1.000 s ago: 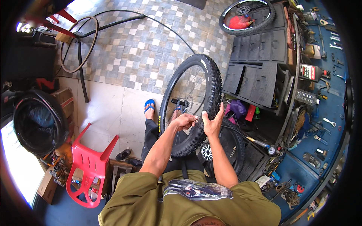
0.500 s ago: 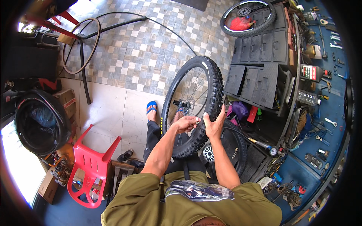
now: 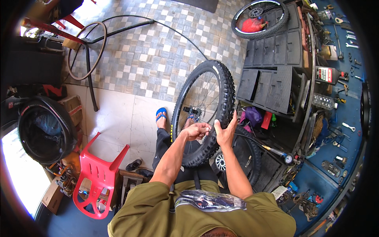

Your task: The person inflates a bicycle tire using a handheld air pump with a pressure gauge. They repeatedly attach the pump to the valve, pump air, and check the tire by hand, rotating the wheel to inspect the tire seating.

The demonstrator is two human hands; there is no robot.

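A bicycle wheel with a knobby black tyre [image 3: 226, 93] stands upright between my legs, tilted a little, its spokes and hub in view. My right hand [image 3: 226, 133] grips the tyre's near right side, thumb on the inner sidewall and fingers along the tread. On the inner side of the rim, my left hand [image 3: 196, 131] has its fingertips pinched together, close to my right thumb. What sits in that pinch, if anything, is too small to make out. A black hose with a round pressure gauge [image 3: 288, 159] runs toward the wheel from the right.
A red plastic chair [image 3: 98, 173] stands at the left, below a stack of tyres [image 3: 46, 130]. Black drawers [image 3: 272, 89] and a blue workbench [image 3: 316, 173] with tools line the right. Another wheel [image 3: 258, 19] rests on the drawers. A bare rim [image 3: 87, 49] leans at the far left.
The view has shifted slightly, so the surroundings sit a little further right and lower. Both hands keep nearly the same places on the wheel, the left one still pinching at the rim.
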